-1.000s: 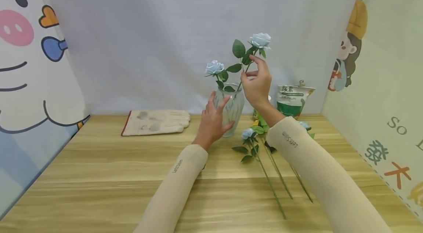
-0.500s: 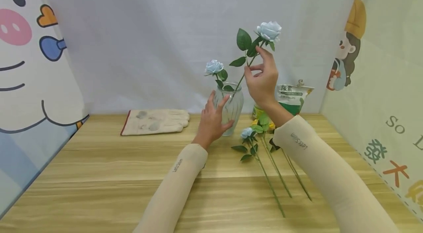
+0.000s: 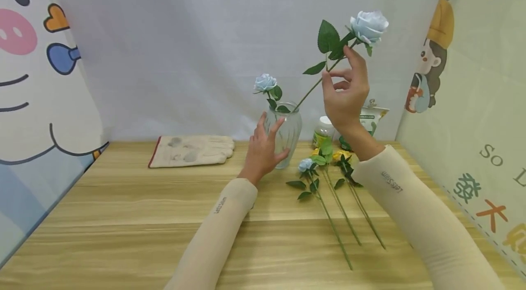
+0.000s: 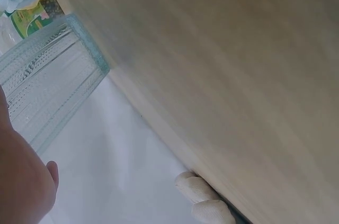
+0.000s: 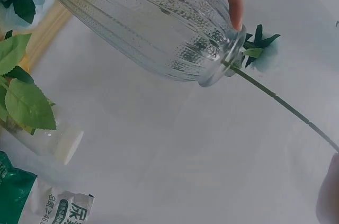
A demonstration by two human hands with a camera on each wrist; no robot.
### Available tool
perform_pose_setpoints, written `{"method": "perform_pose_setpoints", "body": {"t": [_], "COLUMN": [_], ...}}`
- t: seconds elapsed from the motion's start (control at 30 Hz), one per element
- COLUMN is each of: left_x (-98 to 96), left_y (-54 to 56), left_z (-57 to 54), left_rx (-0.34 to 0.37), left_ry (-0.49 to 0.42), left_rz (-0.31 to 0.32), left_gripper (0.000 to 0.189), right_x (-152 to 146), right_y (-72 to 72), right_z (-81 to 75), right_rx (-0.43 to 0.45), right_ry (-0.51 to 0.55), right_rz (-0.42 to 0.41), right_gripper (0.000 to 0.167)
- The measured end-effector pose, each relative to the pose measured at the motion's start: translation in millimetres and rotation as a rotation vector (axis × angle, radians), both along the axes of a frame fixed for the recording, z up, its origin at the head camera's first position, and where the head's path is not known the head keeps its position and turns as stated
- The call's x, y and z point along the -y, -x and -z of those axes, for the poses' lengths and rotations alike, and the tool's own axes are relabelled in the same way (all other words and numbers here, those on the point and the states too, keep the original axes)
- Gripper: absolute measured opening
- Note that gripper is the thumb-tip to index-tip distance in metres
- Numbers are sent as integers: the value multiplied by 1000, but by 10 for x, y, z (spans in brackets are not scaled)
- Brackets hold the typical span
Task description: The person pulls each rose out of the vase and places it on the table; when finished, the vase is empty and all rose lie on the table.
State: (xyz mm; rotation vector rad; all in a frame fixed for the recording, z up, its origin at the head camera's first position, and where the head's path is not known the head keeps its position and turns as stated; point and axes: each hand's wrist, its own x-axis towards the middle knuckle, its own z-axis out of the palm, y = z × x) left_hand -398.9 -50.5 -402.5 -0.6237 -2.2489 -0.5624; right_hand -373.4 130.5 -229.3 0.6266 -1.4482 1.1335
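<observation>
My left hand (image 3: pixel 263 153) holds the clear ribbed glass vase (image 3: pixel 289 137) by its side, thumb and fingers spread round it. In the right wrist view the vase (image 5: pixel 153 28) appears tilted, with fingers close to its rim. One pale blue rose (image 3: pixel 265 82) stands in the vase, its green leaves at the mouth. Up and to the right, my right hand (image 3: pixel 347 87) pinches the stem of a second pale blue rose (image 3: pixel 370 27) between thumb and fingers. That stem (image 5: pixel 280 101) slants down to the vase's mouth, its lower end right at the rim.
On the wooden table (image 3: pixel 164 217) lie another blue rose (image 3: pixel 306 165) and yellow roses (image 3: pixel 342 155) with long stems. Behind them stand a lidded jar (image 3: pixel 323 132) and a clipped bag (image 3: pixel 374 118). White work gloves (image 3: pixel 191 150) lie left of the vase.
My right hand has moved up and to the right with its rose, drawing the stem up out of the vase. The left hand stays on the vase; the jar has come into view.
</observation>
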Motion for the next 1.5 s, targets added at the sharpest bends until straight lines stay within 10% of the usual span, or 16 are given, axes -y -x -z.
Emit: {"method": "perform_pose_setpoints", "body": {"t": [0.6,0.97,1.5], "left_x": [36,26,42], "left_y": [-13,-13,-22], "left_z": [-16,-21,-22], "left_rx": [1,19,18], "left_ry": [-6,-16,3], "left_rz": [-4,4,-8], "left_gripper": [98,97,97], "right_x": [-395,-837,-1449], "right_y": [-389,-658,-769], "right_z": [10,179,512], "right_rx": [31,380,647], "right_ry": [78,34,8], "right_rz": [-51,-176,-290], "right_gripper": [54,63,66]}}
